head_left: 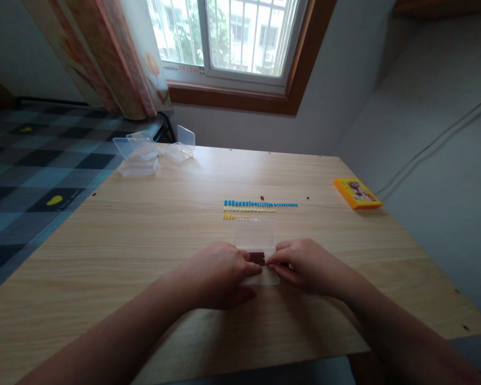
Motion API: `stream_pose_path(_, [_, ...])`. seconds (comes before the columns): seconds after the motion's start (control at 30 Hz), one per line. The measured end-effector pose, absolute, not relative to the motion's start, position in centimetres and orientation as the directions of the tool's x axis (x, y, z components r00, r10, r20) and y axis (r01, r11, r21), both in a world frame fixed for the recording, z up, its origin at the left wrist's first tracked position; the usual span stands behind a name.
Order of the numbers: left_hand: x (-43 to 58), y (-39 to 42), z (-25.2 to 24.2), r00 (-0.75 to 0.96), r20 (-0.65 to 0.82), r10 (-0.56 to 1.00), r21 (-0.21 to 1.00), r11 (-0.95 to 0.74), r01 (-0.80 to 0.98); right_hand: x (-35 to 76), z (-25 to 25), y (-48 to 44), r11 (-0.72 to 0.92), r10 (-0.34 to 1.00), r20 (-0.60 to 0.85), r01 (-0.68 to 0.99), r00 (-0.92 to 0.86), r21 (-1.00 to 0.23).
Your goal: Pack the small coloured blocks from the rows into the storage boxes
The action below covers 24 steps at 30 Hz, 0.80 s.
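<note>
A clear plastic box [255, 235] lies in front of me with its lid raised on the far side. Inside it is a small block of dark brown toy bricks [257, 258], lined up side by side. My left hand [226, 272] is over the box's left part, fingers stretched and apart, touching the left end and near side of the brown bricks. At their right end, my right hand [299, 264] has its thumb and fingertips pinched together; anything between them is too small to make out. The fingers hide parts of the box and bricks.
Beyond the box run rows of small blue pieces [240, 203], cream pieces [250, 210] and yellow pieces [229, 216]. Two tiny brown pieces [262, 198] lie behind them. Clear boxes [140, 167] stand far left, a yellow-orange box [356, 193] at right, on the wooden table [124, 240].
</note>
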<state>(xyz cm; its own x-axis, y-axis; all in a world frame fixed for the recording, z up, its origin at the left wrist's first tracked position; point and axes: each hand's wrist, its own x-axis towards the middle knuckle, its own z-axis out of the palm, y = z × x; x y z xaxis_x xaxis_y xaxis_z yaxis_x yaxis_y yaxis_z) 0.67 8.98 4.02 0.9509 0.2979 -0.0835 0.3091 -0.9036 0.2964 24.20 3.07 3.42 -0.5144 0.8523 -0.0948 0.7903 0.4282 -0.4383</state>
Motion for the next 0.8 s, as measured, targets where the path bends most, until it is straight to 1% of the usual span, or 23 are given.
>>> stream_pose_path(0.1, [0.6, 9.0, 4.0, 0.95, -0.068, 0.305, 0.334, -0.89, 0.309, 24.1, 3.6, 3.1, 0.429, 0.853, -0.101, 0.797, -0.513, -0.425])
stream_pose_path(0.3, [0.6, 9.0, 4.1, 0.947, -0.103, 0.305, 0.308, -0.895, 0.322, 24.2, 3.7, 3.1, 0.429, 0.855, -0.091, 0.794, -0.511, -0.431])
stream_pose_path(0.47, [0.6, 9.2, 3.9, 0.953, -0.07, 0.294, 0.363, -0.882, 0.299, 24.3, 3.4, 3.2, 0.437, 0.853, -0.077, 0.789, -0.516, -0.432])
stream_pose_path(0.57, [0.6, 9.1, 4.0, 0.954, -0.07, 0.292, 0.374, -0.879, 0.297, 24.3, 3.6, 3.0, 0.435, 0.855, -0.064, 0.779, -0.514, -0.452])
stream_pose_path(0.63, [0.6, 9.1, 4.3, 0.953, -0.09, 0.29, 0.363, -0.882, 0.302, 24.5, 3.9, 2.9, 0.438, 0.862, -0.017, 0.761, -0.507, -0.478])
stream_pose_path(0.7, [0.7, 9.1, 4.5, 0.95, -0.108, 0.293, 0.339, -0.888, 0.312, 25.2, 4.2, 3.2, 0.435, 0.883, 0.084, 0.74, -0.461, -0.513])
stream_pose_path(0.73, [0.7, 9.1, 4.6, 0.95, -0.111, 0.292, 0.329, -0.891, 0.313, 25.9, 4.2, 3.6, 0.418, 0.902, 0.151, 0.734, -0.403, -0.535])
stream_pose_path(0.8, [0.8, 9.1, 4.6, 0.953, -0.107, 0.284, 0.32, -0.897, 0.304, 27.7, 3.9, 4.6, 0.348, 0.933, 0.29, 0.736, -0.213, -0.58])
